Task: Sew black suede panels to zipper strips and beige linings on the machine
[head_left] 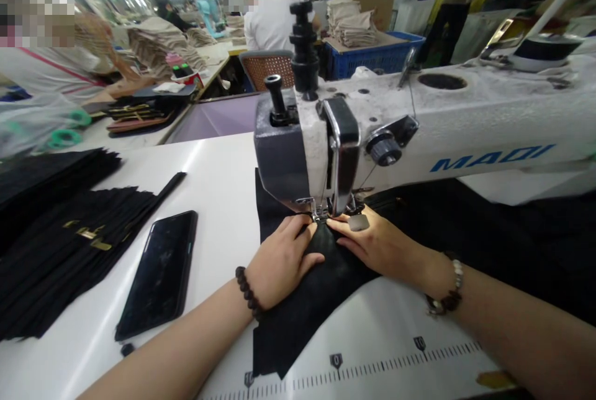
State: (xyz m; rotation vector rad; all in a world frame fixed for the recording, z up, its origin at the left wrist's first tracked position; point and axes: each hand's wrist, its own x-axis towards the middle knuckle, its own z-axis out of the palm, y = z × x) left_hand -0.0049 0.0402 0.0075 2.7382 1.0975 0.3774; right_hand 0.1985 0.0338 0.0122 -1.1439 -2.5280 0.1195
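Observation:
A piece of black fabric (298,307) lies on the white table under the head of a white sewing machine (419,120). My left hand (284,260) rests on the fabric just left of the presser foot (321,212), fingers curled and pressing down. My right hand (377,241) lies flat on the fabric to the right of the needle, fingers stretched toward the foot. Both wrists wear bead bracelets.
A black phone (161,272) lies on the table (218,170) at my left. Stacks of black fabric pieces (60,238) fill the left edge. A ruler scale (372,366) runs along the near edge. Other people work at tables behind.

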